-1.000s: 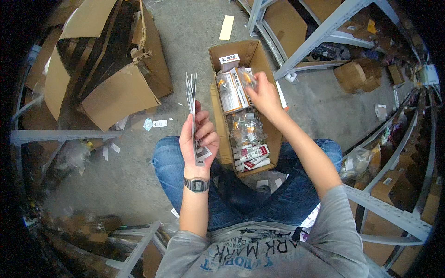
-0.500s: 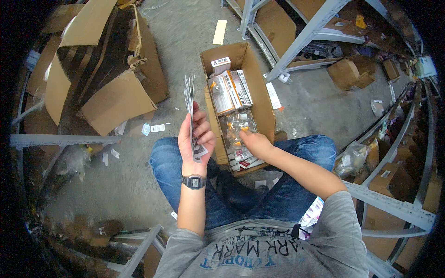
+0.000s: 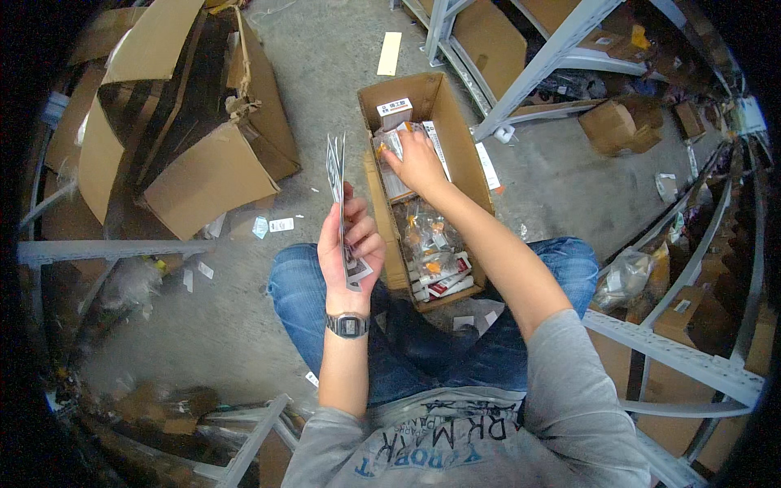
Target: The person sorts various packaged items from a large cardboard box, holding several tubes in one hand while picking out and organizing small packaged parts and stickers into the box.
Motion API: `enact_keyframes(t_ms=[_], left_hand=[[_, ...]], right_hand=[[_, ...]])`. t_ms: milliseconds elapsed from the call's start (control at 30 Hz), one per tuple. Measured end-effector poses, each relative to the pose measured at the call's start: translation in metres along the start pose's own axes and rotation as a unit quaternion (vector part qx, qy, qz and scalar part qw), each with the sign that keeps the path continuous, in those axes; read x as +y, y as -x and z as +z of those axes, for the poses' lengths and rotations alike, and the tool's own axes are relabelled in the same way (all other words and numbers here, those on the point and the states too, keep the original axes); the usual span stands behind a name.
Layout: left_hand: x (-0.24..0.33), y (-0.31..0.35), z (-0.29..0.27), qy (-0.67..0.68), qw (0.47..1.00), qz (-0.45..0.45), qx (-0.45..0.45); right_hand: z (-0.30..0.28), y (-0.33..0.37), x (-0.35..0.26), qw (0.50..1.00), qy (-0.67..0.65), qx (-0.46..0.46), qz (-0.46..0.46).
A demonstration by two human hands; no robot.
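A thin stack of flat printed sheets [image 3: 338, 175] stands upright in my left hand [image 3: 352, 244], whose fingers are closed round its lower part. My right hand [image 3: 419, 163] reaches into the far half of an open cardboard box [image 3: 473, 171], fingers apart over white boxes [image 3: 399, 189] and beside a clear bag with orange parts [image 3: 391, 145]. Whether its fingertips touch the bag is hard to see. Nearer me in the box lie more clear bags with orange pieces [image 3: 423, 228], and red-and-white tubes [image 3: 447, 281]. A small white carton [image 3: 394, 109] stands at its far end.
A large torn cardboard box [image 3: 207, 171] stands on the left. Metal shelving [image 3: 545, 69] rises at the far right, and a shelf beam [image 3: 675, 358] runs close by my right side. Paper scraps [image 3: 281, 224] and a pale yellow card [image 3: 390, 54] lie on the concrete floor.
My right hand has moved from the clear bags in the near part of the box to the white boxes farther away. My left hand still holds the sheets in nearly the same place.
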State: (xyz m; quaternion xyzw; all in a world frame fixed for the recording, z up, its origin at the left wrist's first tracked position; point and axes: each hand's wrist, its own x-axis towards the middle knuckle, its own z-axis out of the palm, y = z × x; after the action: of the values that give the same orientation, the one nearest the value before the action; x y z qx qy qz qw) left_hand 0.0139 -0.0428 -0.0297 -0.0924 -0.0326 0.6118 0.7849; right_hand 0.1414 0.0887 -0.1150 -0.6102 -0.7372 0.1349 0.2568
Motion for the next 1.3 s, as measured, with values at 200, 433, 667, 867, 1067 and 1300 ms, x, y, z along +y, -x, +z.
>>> enact_keyframes(t_ms=[200,433,667,867,1067,1300], left_hand=[[0.001,0.001,-0.001,0.018,1.0,0.025,0.003],[0.002,0.006,0.007,0.05,0.998,0.009,-0.021],[-0.001,-0.002,0.005,0.006,1.0,0.002,0.013],[0.002,0.002,0.001,-0.013,1.0,0.021,0.019],[-0.004,0.001,0.001,-0.024,0.999,0.025,0.022],[-0.001,0.004,0.002,-0.023,0.998,0.042,0.04]], right_hand=[[-0.01,-0.005,0.001,0.998,-0.015,-0.058,-0.013],[-0.096,0.056,0.008,0.974,0.047,-0.21,-0.064],[-0.054,0.119,0.043,0.835,0.401,-0.319,-0.202],[-0.07,0.091,0.012,0.865,0.217,-0.449,-0.054],[-0.017,0.055,0.044,0.985,-0.059,-0.121,0.107],[-0.004,0.055,0.034,0.969,-0.115,-0.081,0.202]])
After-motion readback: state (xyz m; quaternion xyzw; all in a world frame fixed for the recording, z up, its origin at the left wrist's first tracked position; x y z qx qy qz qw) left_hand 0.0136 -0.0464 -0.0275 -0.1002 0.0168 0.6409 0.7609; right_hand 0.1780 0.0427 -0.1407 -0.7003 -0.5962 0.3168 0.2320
